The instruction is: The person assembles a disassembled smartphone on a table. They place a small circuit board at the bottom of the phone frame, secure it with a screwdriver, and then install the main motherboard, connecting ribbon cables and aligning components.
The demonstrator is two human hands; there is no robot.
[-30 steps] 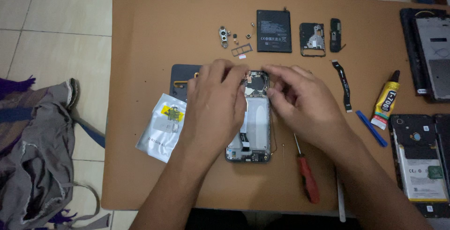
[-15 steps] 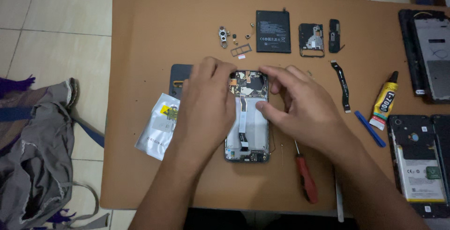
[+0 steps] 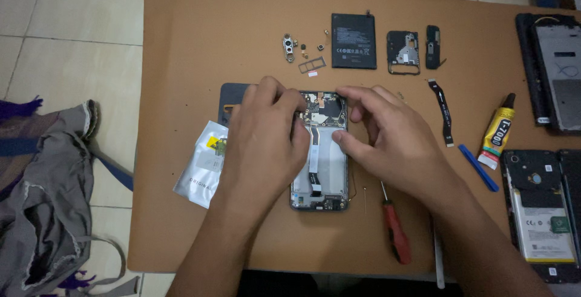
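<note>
An opened smartphone [image 3: 324,176] lies back-side up in the middle of a brown cardboard sheet [image 3: 200,37], its circuit board and white flex cable exposed. My left hand [image 3: 266,133] rests over the phone's left edge, fingertips pressing at the top-left of the board. My right hand [image 3: 387,137] lies over the right edge, thumb on the middle of the frame and fingers curled at the top-right corner. Both hands touch the phone; neither lifts it.
Behind the phone lie a black battery [image 3: 353,40], small black covers [image 3: 403,52], a camera bracket and tiny parts [image 3: 290,48]. A flex cable [image 3: 443,110], glue tube [image 3: 497,132], blue pry tool [image 3: 478,167] and red screwdriver [image 3: 396,230] lie right. Other opened phones [image 3: 538,212] far right; silver pouch [image 3: 203,164] and grey cloth [image 3: 48,200] left.
Both hands have drawn slightly apart and down, uncovering the top of the circuit board. The phone itself has not moved.
</note>
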